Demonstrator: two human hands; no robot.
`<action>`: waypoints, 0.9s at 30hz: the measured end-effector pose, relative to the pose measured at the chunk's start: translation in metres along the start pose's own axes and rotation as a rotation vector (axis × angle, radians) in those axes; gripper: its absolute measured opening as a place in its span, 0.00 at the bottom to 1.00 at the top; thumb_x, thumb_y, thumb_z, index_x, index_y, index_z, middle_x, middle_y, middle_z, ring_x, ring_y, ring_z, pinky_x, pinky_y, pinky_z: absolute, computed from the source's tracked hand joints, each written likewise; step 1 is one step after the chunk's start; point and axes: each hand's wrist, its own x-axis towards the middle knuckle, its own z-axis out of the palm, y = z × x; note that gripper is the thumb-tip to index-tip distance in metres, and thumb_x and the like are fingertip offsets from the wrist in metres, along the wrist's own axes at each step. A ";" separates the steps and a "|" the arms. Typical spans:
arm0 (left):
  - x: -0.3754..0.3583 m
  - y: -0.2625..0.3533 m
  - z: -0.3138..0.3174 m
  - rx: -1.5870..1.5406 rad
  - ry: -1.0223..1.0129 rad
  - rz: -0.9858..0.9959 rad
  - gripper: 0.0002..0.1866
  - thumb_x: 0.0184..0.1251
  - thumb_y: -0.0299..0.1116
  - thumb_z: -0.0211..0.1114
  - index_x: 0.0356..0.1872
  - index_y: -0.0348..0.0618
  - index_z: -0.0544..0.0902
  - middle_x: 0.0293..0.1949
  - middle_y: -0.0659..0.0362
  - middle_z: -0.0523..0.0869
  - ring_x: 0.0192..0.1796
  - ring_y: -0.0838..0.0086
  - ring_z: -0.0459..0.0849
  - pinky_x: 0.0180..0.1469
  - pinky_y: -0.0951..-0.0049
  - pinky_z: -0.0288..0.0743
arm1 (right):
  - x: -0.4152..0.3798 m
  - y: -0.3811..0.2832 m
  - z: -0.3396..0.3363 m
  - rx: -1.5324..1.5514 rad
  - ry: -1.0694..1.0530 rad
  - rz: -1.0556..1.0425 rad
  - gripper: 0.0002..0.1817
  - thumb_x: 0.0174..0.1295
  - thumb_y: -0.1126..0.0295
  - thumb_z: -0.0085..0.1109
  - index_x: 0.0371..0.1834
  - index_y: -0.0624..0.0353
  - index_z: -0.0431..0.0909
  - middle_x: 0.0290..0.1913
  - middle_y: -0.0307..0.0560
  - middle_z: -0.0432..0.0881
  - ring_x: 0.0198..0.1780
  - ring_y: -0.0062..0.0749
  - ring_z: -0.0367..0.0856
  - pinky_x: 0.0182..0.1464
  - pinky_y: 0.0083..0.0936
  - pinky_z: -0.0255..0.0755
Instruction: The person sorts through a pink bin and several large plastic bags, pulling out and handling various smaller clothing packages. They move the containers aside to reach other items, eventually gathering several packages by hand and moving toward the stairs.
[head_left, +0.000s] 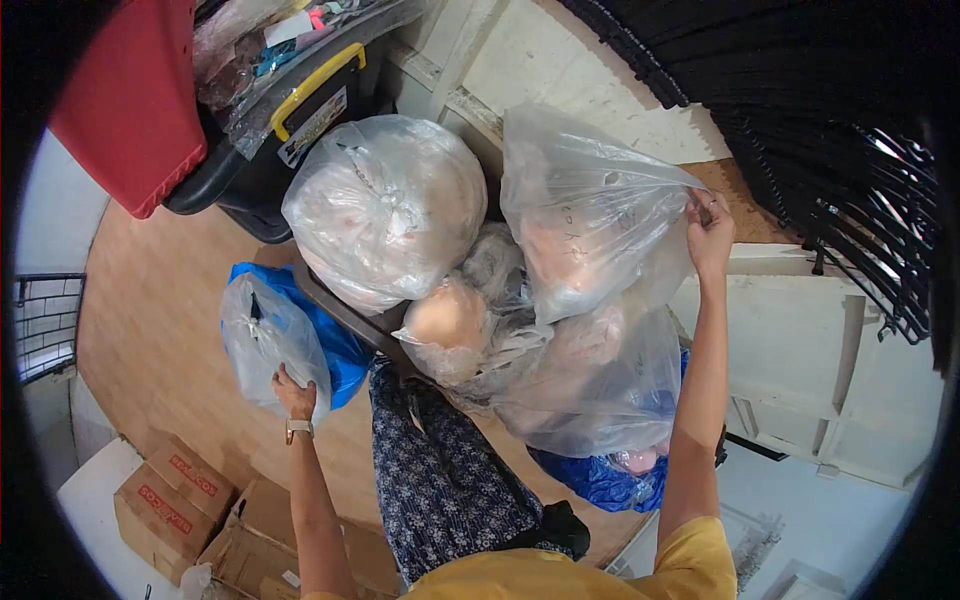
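Observation:
My right hand point(711, 232) is closed on the upper corner of a clear plastic bag point(590, 215), pulling it taut. Pinkish-beige contents show through the plastic, along with some handwritten marks. Below it lies another clear bag point(600, 390) with similar contents. At the lower left, my left hand point(295, 392) rests against a whitish plastic bag point(265, 330), fingers apart. A blue bag point(345, 340) sits right beside that one. Between my hands, a large round stuffed clear bag point(390, 210) and a smaller beige bundle point(448, 318) in plastic sit in a dark bin point(340, 310).
A black tote with a yellow handle point(318, 90) holds assorted packets at the upper left, near a red panel point(135, 100). Cardboard boxes point(175, 505) stand at the lower left. Black pleated fabric point(800, 70) hangs at the upper right. Dark floral cloth point(440, 470) is near my body.

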 end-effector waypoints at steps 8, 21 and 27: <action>-0.005 0.004 0.002 0.028 -0.055 -0.058 0.43 0.37 0.30 0.67 0.60 0.42 0.57 0.57 0.37 0.58 0.59 0.45 0.59 0.59 0.57 0.58 | 0.018 -0.033 -0.033 0.340 -0.566 0.147 0.22 0.36 0.84 0.45 0.38 0.65 0.79 0.40 0.40 0.74 0.38 0.20 0.70 0.38 0.13 0.62; -0.005 0.008 0.007 0.042 -0.054 -0.043 0.44 0.37 0.30 0.68 0.60 0.44 0.56 0.58 0.40 0.56 0.58 0.45 0.60 0.58 0.56 0.60 | 0.047 -0.052 -0.011 0.250 -0.557 -0.136 0.23 0.40 0.88 0.37 0.37 0.65 0.79 0.46 0.44 0.78 0.48 0.26 0.73 0.52 0.17 0.61; -0.010 0.009 0.007 0.040 -0.038 -0.025 0.44 0.36 0.31 0.68 0.60 0.45 0.56 0.58 0.40 0.56 0.58 0.46 0.60 0.58 0.56 0.61 | 0.045 -0.055 -0.003 0.253 -0.514 -0.163 0.22 0.40 0.87 0.37 0.35 0.65 0.79 0.46 0.47 0.78 0.47 0.31 0.75 0.51 0.20 0.64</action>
